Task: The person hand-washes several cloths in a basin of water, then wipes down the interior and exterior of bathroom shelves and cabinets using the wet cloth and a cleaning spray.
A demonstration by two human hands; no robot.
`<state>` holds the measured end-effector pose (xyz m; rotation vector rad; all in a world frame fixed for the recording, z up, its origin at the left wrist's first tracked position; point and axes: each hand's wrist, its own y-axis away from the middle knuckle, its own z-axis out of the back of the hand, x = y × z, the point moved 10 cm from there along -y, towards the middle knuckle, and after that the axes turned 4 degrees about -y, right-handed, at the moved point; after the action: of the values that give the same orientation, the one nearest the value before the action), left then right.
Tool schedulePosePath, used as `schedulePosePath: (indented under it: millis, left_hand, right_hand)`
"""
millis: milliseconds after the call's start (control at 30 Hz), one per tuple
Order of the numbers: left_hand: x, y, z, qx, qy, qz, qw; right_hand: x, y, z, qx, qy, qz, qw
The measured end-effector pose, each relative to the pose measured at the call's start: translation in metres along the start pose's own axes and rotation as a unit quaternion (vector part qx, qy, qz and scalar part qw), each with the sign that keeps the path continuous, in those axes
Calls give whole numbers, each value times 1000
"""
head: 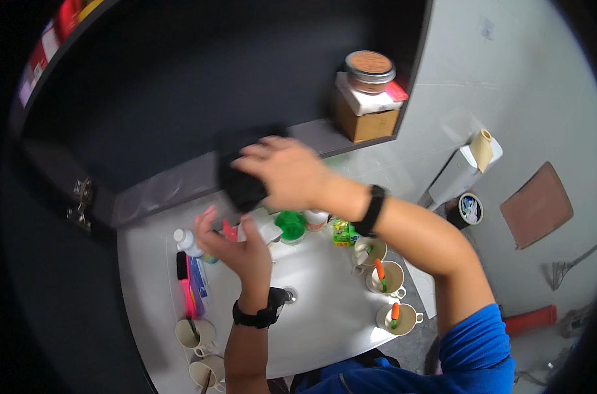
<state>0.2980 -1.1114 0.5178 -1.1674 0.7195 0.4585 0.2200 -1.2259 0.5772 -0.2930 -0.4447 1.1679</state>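
My right hand [288, 172] lies spread over a black cloth [239, 182] at the front edge of the dark cabinet shelf [165, 189]; motion blurs both. Just below the cloth, my left hand [239, 246] is raised with its fingers apart, holding nothing. Behind and under the hands, a white washbasin [323, 315] shows its metal drain [289, 294]. On the shelf's right end, a round jar with a metal lid [371, 69] sits on a white box [367, 98], which rests on a cardboard box [372, 125].
Cups [399, 320] with orange-handled toothbrushes stand along the basin's right rim, and more cups [195, 335] at its left. A pink brush [186, 290], a white bottle [186, 241] and a green container [291, 226] line the counter. A bin [468, 209] stands right. The cabinet door has a metal hinge [81, 204].
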Motion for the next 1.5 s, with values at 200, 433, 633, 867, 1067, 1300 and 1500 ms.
schedulePosePath:
  millis: [200, 433, 633, 867, 1067, 1300, 1500]
  left_hand:
    - [1, 2, -7, 72, -17, 5, 997]
    - [12, -5, 23, -94, 145, 19, 985]
    - [4, -5, 28, -93, 38, -49, 994]
    - [19, -11, 16, 24, 41, 48, 998]
    - [73, -35, 76, -49, 36, 120, 991]
    - [89, -45, 86, -89, 141, 166, 972]
    - [70, -30, 38, 66, 218, 176, 958]
  right_hand:
    - [-29, 22, 13, -33, 122, -49, 991]
    - [45, -47, -36, 62, 24, 60, 996]
    - [6, -22, -10, -11, 10, -1, 1000]
    - [-13, 19, 8, -35, 107, -22, 993]
    - [86, -74, -62, -6, 13, 102, 995]
    - [122, -117, -90, 19, 50, 90, 995]
    - [44, -56, -34, 11, 107, -7, 994]
